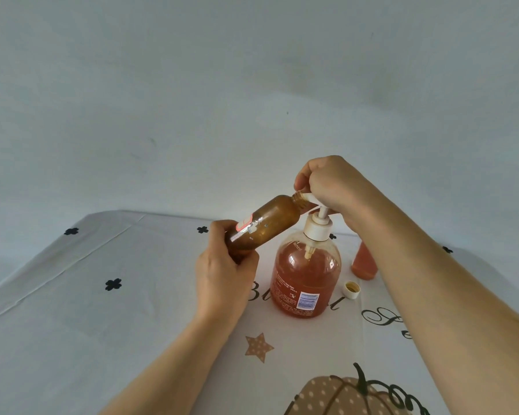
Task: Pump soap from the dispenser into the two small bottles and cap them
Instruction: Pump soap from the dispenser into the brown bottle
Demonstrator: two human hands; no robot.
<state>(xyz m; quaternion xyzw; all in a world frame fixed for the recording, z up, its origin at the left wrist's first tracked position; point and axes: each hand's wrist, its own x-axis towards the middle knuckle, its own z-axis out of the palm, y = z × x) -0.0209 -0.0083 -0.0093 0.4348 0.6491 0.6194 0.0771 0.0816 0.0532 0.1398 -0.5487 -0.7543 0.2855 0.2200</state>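
At the centre of the frame stands the dispenser [306, 277]. The left hand [222, 277] grips the base of a brown bottle [267, 224], tilted with its open neck at the spout. The right hand [330, 184] curls over the pump head [310, 200]. The bottle looks like light, stiff plastic, probably slick if soapy, so a low hold keeps the neck free. A second bottle [363, 263] and a loose cap [351, 289] sit right of centre.

The single head-worn wide-angle view looks forward and down, close over the table [72, 324], facing the wall [252, 70].
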